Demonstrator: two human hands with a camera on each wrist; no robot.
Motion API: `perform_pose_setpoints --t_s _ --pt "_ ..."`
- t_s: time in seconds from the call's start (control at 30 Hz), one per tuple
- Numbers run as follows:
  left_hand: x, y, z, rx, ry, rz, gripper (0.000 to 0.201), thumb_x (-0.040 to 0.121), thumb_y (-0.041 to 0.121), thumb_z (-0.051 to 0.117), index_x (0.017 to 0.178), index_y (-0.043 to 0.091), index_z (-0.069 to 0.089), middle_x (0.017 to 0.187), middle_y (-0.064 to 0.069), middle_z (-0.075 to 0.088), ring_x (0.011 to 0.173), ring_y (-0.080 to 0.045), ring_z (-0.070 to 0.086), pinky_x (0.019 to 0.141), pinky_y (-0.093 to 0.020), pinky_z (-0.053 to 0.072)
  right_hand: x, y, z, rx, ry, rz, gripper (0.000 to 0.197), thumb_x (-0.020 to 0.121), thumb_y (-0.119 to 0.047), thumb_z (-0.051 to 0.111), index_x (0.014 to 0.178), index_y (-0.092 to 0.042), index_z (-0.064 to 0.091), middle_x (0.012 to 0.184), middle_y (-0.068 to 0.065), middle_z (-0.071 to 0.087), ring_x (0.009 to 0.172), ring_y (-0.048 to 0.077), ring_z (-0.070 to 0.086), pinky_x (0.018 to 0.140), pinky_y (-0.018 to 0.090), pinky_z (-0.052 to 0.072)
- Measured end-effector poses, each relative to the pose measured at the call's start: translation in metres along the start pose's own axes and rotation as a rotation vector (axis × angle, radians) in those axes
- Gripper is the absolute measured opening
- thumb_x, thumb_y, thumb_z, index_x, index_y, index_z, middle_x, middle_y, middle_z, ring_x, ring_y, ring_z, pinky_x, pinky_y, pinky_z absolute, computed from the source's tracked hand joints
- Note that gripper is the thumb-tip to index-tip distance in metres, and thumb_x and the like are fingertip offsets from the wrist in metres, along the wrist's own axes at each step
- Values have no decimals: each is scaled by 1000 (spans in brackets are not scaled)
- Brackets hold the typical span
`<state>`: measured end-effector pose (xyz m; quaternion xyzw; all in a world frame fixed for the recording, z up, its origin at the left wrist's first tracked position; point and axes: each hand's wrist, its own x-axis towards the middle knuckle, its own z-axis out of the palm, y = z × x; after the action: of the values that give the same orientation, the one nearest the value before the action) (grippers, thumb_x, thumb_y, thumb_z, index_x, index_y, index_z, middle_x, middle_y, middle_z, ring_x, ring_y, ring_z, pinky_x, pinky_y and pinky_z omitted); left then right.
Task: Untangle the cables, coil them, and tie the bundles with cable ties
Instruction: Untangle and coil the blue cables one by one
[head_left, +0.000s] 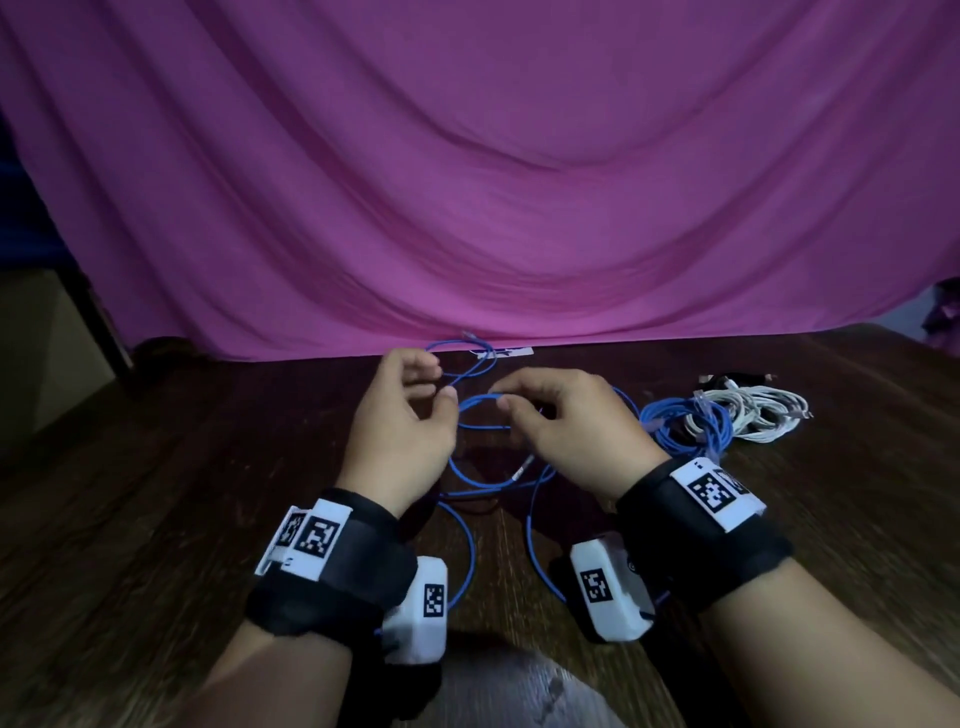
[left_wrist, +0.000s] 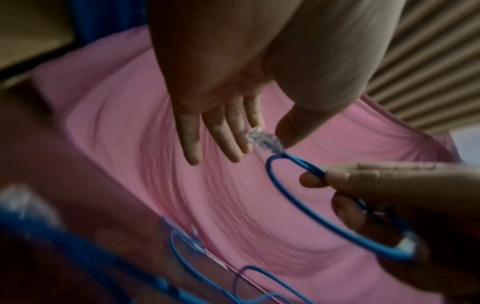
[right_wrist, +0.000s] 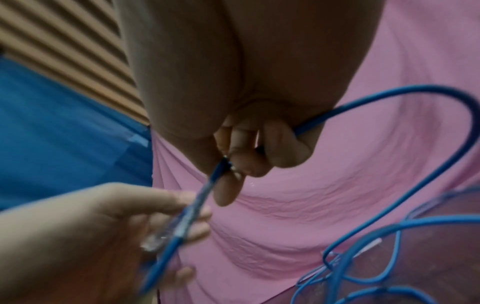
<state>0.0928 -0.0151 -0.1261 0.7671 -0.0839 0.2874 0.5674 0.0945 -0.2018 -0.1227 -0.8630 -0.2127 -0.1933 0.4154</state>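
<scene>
While two hands (head_left: 400, 421) (head_left: 566, 421) pinch one blue cable (head_left: 480, 402), two coiled bundles (head_left: 685, 423) (head_left: 763, 410)

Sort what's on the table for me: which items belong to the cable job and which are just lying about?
In the job:
- loose blue cable, held by both hands: left hand, right hand
- its clear plug at the left thumb
- coiled blue cable
- white cable bundle

Lying about:
- pink cloth backdrop
- wooden table
- white label strip at the cloth's edge
</scene>
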Motion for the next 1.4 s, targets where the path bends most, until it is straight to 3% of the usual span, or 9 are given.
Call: perform_pose_setpoints --t_s 0.17,0.3,0.43,0.57,0.83,1.07,1.2,1.3,1.4 --pt "-5 9 3 -53 -370 -116 20 103 35 55 93 18 60 53 14 58 45 -4 51 62 -34 53 -1 -13 -3 -19 -28 -116 14 95 -38 62 106 -30 68 89 -14 74 84 7 69 81 40 55" --pt "-2 12 -3 -39 -266 -117 27 104 29 53 86 11 64 51 15 55 40 -3 40 48 -26 46 -2 -10 -13 -13 -78 -45 23 90 -44 72 94 -26 59 74 -5 66 65 14 60 69 42 52" --pt "-3 16 -11 -149 -417 -240 32 106 21 49 77 13 62 50 8 49 43 -8 44 66 -43 49 -2 -5 -26 -34 -96 -52 16 90 -31 76 82 -22 66 65 -16 63 53 -1 54 48 13 40" --pt "-7 21 -10 -169 -615 -333 42 105 39 49 76 11 63 48 -3 52 41 -17 50 62 -40 45 -3 -8 -31 -120 -167 -108 9 87 -33 79 86 -28 72 72 -19 68 68 0 62 59 14 44" --pt "-12 29 -6 -311 -599 -410 37 103 39 49 76 14 55 43 6 29 33 -7 27 50 -25 51 -2 -11 -32 283 -199 -14 9 92 -20 76 85 -14 75 61 -9 65 51 -1 54 52 12 42" --pt "-6 34 -13 -487 -497 -489 38 103 42 51 77 14 52 42 7 25 33 -6 24 44 -23 43 5 -10 -37 345 123 98 19 93 -24 74 83 -9 74 65 -3 62 61 5 50 62 21 42" --pt "0 33 -17 -653 -371 -571 37 103 46 48 81 16 50 50 6 41 35 -3 26 41 -18 38 3 -7 -29 355 67 133 21 93 -29 75 81 -12 73 59 -7 57 56 6 46 54 19 39" --pt "6 35 -26 -828 -344 -599 38 106 46 37 79 20 45 98 -12 77 41 -4 34 44 -20 46 1 -1 -23 176 -11 151 28 98 -35 67 81 -13 70 56 -6 58 47 2 45 47 15 36" --pt "12 37 -29 -1022 -228 -579 39 108 39 33 78 18 44 122 -28 68 54 -7 53 61 -28 58 -2 -3 -13 -6 -144 135 29 101 -37 60 81 -18 69 59 -8 65 48 -1 52 50 12 37"
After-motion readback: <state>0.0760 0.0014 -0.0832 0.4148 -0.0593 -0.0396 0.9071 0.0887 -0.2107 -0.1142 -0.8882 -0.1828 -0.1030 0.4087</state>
